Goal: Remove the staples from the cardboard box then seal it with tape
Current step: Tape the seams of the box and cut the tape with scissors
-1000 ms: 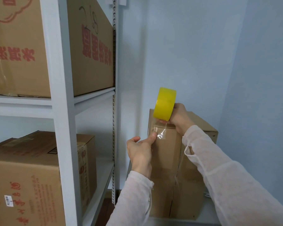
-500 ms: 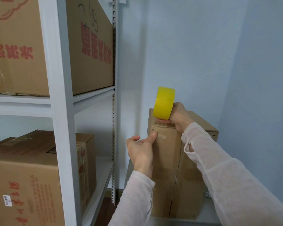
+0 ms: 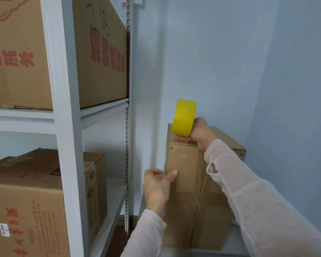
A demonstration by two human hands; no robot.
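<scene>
Your right arm reaches in from 4 o'clock, its thin white sleeve (image 3: 258,191) sloping up to the box top, where your right hand (image 3: 202,133) is wrapped around the yellow tape roll (image 3: 184,117); the roll stands on edge at the top front corner of the cardboard box (image 3: 185,191), fingers curled under and behind it, so you are clamped on the roll. Your left arm rises from 6 o'clock, wrist bent slightly back, and your left hand (image 3: 158,186) sits at the box's left front edge, at about 7 o'clock from the roll, thumb pressed flat on the front face and fingers curled toward it, pinching the clear tape strip (image 3: 165,160) that runs down from the roll along that edge. The box stands upright on a pale surface (image 3: 202,252) in the corner, at 5 o'clock from picture centre, just right of the white shelving rack (image 3: 67,127), which holds other printed cartons (image 3: 100,62). The strip is nearly invisible apart from a few glints, so where it sticks is hard to tell. Your right fingertips are hidden behind the roll, and the box's far side is covered by your sleeve.
</scene>
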